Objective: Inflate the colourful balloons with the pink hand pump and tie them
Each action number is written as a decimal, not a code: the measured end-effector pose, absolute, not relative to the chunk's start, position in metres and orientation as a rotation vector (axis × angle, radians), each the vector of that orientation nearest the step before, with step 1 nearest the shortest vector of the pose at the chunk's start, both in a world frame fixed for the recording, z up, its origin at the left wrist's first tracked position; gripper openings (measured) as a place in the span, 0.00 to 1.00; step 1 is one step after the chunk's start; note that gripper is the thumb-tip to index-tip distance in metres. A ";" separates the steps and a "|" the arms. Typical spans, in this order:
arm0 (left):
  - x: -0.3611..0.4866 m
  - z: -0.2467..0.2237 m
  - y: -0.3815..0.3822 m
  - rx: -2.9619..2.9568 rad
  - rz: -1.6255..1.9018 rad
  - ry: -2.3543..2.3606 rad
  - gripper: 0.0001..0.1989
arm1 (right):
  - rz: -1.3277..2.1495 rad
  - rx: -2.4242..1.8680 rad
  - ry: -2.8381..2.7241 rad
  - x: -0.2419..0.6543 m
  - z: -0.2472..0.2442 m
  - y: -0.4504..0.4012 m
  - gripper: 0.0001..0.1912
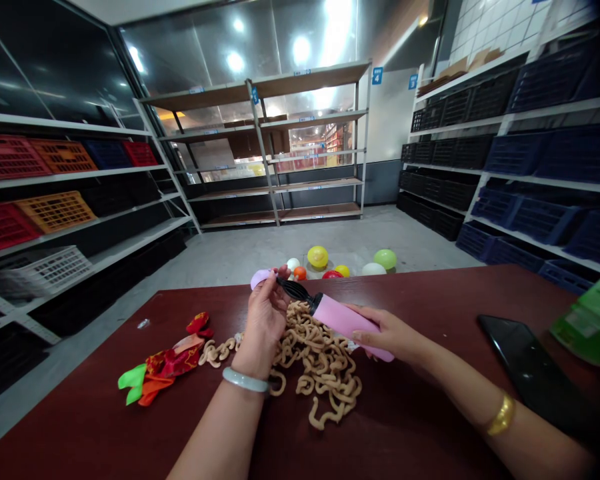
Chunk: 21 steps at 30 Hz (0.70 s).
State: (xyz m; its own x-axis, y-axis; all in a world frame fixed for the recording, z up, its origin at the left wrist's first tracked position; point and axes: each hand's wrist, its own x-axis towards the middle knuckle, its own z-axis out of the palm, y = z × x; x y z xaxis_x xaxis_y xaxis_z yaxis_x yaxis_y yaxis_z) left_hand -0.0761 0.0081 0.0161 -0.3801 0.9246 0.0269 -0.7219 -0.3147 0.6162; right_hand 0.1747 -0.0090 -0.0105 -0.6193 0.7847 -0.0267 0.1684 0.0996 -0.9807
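Observation:
My right hand (pixel 387 332) is wrapped around the pink body of a hand balloon pump (pixel 341 321), which slants across the middle of the table. Toward the upper left, the pump's black front end (pixel 296 289) reaches my left hand (pixel 269 305). The fingers of my left hand pinch a small lavender balloon (pixel 261 277) at that tip; its neck is hidden by the fingers. Beneath the pump lies a heap of tan, curled, worm-like pieces (pixel 325 373). Left of my left wrist are several limp balloons (pixel 180 360) in red, orange and pink, with a green one (pixel 133 383).
A black phone (pixel 525 360) and a green translucent container (pixel 593 320) are at the right of the dark red table (pixel 420 413). Inflated balloons, including a yellow one (pixel 318 257), rest on the floor (pixel 240 250) beyond it. Shelves (pixel 310 123) and crates (pixel 57 212) surround the room.

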 end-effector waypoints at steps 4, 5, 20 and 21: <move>-0.070 0.020 0.003 0.464 1.816 0.639 0.01 | 1.578 -0.914 -1.849 0.177 -0.011 -0.008 0.39; -0.068 0.021 0.001 0.467 1.789 0.641 0.02 | 1.582 -0.905 -1.839 0.177 -0.012 -0.007 0.39; -0.069 0.023 -0.001 0.528 1.824 0.662 0.08 | 1.723 -0.835 -1.649 0.180 -0.026 -0.002 0.39; -0.069 0.022 0.000 0.532 1.830 0.657 0.09 | 1.724 -0.826 -1.666 0.180 -0.026 -0.002 0.39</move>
